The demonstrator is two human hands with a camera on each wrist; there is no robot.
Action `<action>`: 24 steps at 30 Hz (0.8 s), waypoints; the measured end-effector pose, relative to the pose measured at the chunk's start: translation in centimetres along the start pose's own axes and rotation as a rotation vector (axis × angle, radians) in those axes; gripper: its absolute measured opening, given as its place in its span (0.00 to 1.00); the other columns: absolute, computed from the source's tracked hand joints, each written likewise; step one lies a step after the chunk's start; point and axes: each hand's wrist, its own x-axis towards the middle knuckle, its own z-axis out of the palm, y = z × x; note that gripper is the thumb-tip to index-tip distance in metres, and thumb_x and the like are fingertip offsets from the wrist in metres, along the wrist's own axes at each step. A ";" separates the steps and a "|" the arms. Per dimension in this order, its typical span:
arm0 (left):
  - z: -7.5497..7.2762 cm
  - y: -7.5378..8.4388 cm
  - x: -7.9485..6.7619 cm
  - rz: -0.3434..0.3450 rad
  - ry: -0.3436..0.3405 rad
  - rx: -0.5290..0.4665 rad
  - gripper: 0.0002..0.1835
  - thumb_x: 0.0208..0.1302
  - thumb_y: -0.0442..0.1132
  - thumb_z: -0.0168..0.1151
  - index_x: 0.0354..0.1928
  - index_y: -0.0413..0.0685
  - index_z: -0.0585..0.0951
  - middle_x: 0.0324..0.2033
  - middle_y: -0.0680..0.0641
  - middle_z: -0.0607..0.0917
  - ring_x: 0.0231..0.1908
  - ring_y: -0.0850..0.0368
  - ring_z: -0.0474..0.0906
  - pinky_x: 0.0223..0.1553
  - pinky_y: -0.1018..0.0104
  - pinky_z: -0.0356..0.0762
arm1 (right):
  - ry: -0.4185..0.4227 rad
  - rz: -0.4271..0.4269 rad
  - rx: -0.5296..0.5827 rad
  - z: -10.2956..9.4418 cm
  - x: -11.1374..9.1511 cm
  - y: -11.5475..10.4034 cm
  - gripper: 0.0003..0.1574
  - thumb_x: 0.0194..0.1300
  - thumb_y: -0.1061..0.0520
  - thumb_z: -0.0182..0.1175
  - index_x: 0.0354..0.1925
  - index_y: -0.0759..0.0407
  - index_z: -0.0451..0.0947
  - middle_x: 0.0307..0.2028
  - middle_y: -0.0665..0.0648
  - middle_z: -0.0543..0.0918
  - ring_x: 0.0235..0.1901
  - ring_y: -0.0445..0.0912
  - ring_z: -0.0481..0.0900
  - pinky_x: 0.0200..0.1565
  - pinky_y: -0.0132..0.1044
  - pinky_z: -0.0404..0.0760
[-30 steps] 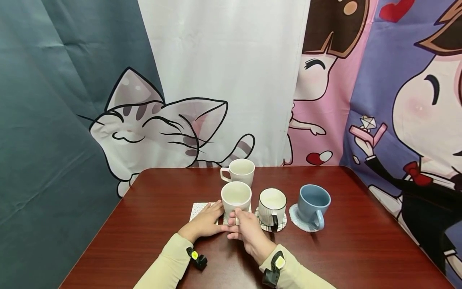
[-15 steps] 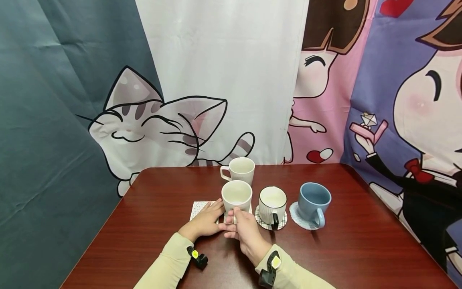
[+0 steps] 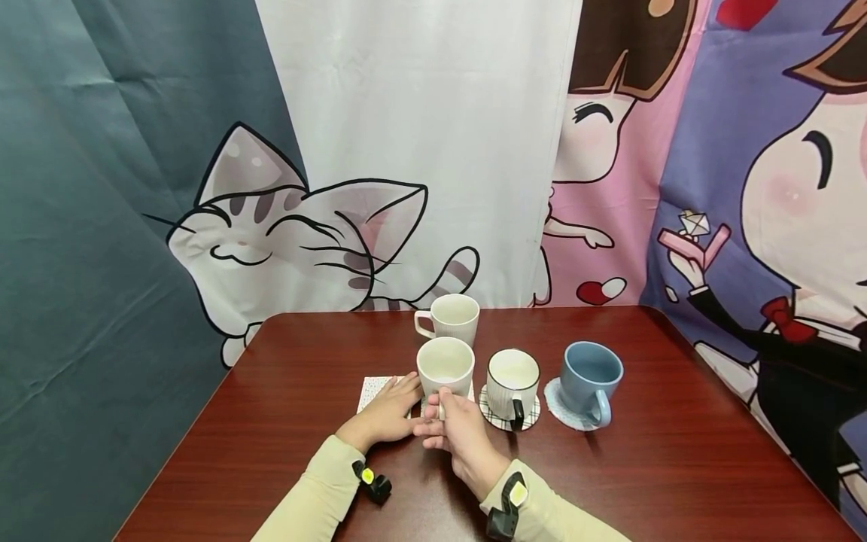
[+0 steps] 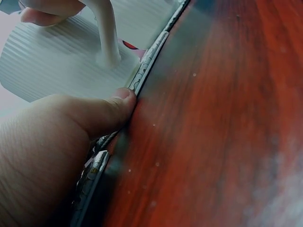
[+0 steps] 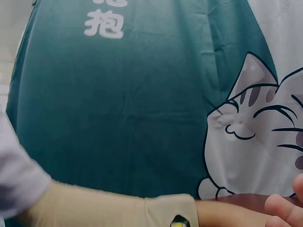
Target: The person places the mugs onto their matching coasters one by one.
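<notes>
My right hand (image 3: 467, 436) pinches the handle of a ribbed white mug (image 3: 445, 366) between thumb and fingers. Beneath that mug lies a square patterned coaster (image 4: 151, 57), its edge showing in the left wrist view. My left hand (image 3: 387, 412) lies palm down with fingers spread over another speckled square coaster (image 3: 370, 388), covering much of it. The left thumb (image 4: 111, 112) reaches to the edge of the coaster under the mug. At the lower right of the right wrist view, a few right-hand fingertips (image 5: 283, 208) show.
A second white mug (image 3: 455, 316) stands behind the held one. To the right are a black-rimmed white mug (image 3: 512, 376) on a round checked coaster (image 3: 489, 414) and a blue mug (image 3: 588, 380) on a pale round coaster (image 3: 555, 399). A printed curtain (image 3: 433, 150) hangs behind the table (image 3: 271, 406).
My right hand has shifted slightly left and its lower fingers have moved a little at the handle. The left hand stays in place; the whole view has shifted slightly.
</notes>
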 end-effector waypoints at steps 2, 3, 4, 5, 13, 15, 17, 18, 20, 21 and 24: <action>0.0 0.0 0.0 0.002 -0.002 0.003 0.38 0.70 0.56 0.55 0.77 0.46 0.64 0.75 0.44 0.64 0.77 0.43 0.53 0.74 0.38 0.48 | 0.017 -0.021 -0.045 -0.1 0.0 0.2 0.20 0.81 0.49 0.45 0.43 0.64 0.73 0.26 0.52 0.82 0.19 0.41 0.84 0.18 0.30 0.79; 0.0 0.0 0.0 0.006 -0.001 0.003 0.38 0.71 0.57 0.54 0.77 0.45 0.64 0.75 0.44 0.64 0.76 0.43 0.53 0.74 0.38 0.48 | 0.024 -0.035 -0.076 -0.1 0.1 0.3 0.19 0.81 0.49 0.46 0.43 0.65 0.73 0.26 0.53 0.83 0.18 0.41 0.84 0.17 0.29 0.78; 0.0 0.0 0.0 0.009 -0.001 0.002 0.39 0.70 0.58 0.55 0.77 0.45 0.64 0.75 0.43 0.64 0.76 0.42 0.53 0.74 0.38 0.48 | 0.028 -0.047 -0.114 -0.2 0.0 0.4 0.18 0.79 0.50 0.48 0.43 0.65 0.72 0.26 0.54 0.84 0.17 0.41 0.83 0.17 0.29 0.78; 0.0 -0.1 0.0 0.011 -0.003 0.003 0.40 0.70 0.59 0.55 0.77 0.45 0.63 0.75 0.43 0.64 0.76 0.42 0.53 0.74 0.38 0.48 | 0.027 -0.059 -0.159 -0.2 0.0 0.5 0.17 0.78 0.51 0.51 0.43 0.65 0.71 0.27 0.56 0.85 0.17 0.41 0.83 0.16 0.30 0.77; 0.2 -0.4 0.1 0.017 0.003 0.008 0.43 0.68 0.62 0.56 0.77 0.45 0.64 0.75 0.43 0.64 0.76 0.42 0.54 0.74 0.38 0.49 | -0.130 -0.063 -0.558 -1.6 -0.8 -1.9 0.17 0.63 0.57 0.61 0.45 0.66 0.70 0.34 0.64 0.87 0.22 0.48 0.86 0.17 0.34 0.77; 0.2 -0.3 0.1 0.018 0.003 -0.004 0.42 0.68 0.61 0.58 0.77 0.46 0.64 0.75 0.43 0.64 0.76 0.41 0.53 0.74 0.38 0.48 | -0.178 -0.042 -0.610 -2.0 -0.8 -3.0 0.16 0.64 0.55 0.62 0.43 0.65 0.72 0.35 0.64 0.86 0.25 0.51 0.88 0.18 0.35 0.78; 0.2 -0.3 0.0 0.021 0.007 -0.016 0.41 0.68 0.59 0.58 0.76 0.45 0.64 0.75 0.42 0.65 0.76 0.41 0.53 0.73 0.38 0.48 | -0.210 -0.032 -0.653 -2.5 -0.8 -4.1 0.16 0.66 0.53 0.61 0.41 0.66 0.73 0.35 0.64 0.86 0.28 0.53 0.88 0.20 0.36 0.80; 0.2 -0.3 0.1 0.026 0.012 -0.018 0.41 0.68 0.58 0.59 0.76 0.45 0.65 0.75 0.42 0.65 0.76 0.40 0.54 0.73 0.37 0.49 | -0.225 -0.029 -0.677 -2.7 -0.7 -4.5 0.16 0.67 0.52 0.61 0.40 0.66 0.74 0.35 0.64 0.85 0.28 0.54 0.89 0.20 0.37 0.80; 0.2 -0.4 0.0 0.028 0.017 -0.026 0.41 0.67 0.58 0.60 0.76 0.45 0.65 0.74 0.41 0.65 0.76 0.40 0.54 0.73 0.37 0.49 | -0.252 -0.035 -0.741 -3.1 -0.6 -5.4 0.17 0.69 0.51 0.61 0.40 0.65 0.76 0.35 0.62 0.85 0.29 0.53 0.89 0.22 0.37 0.81; 0.2 -0.4 0.0 0.030 0.020 -0.031 0.41 0.67 0.57 0.60 0.76 0.45 0.65 0.74 0.41 0.65 0.76 0.39 0.54 0.73 0.37 0.49 | -0.262 -0.043 -0.777 -3.4 -0.5 -5.8 0.17 0.69 0.50 0.60 0.40 0.65 0.78 0.35 0.62 0.85 0.29 0.52 0.89 0.22 0.38 0.81; 0.2 -0.5 0.0 0.030 0.023 -0.060 0.42 0.65 0.58 0.62 0.76 0.45 0.66 0.74 0.40 0.65 0.75 0.38 0.55 0.72 0.36 0.49 | -0.301 -0.090 -0.869 -4.2 -0.3 -7.0 0.18 0.70 0.50 0.59 0.42 0.65 0.82 0.35 0.60 0.86 0.29 0.50 0.88 0.24 0.41 0.83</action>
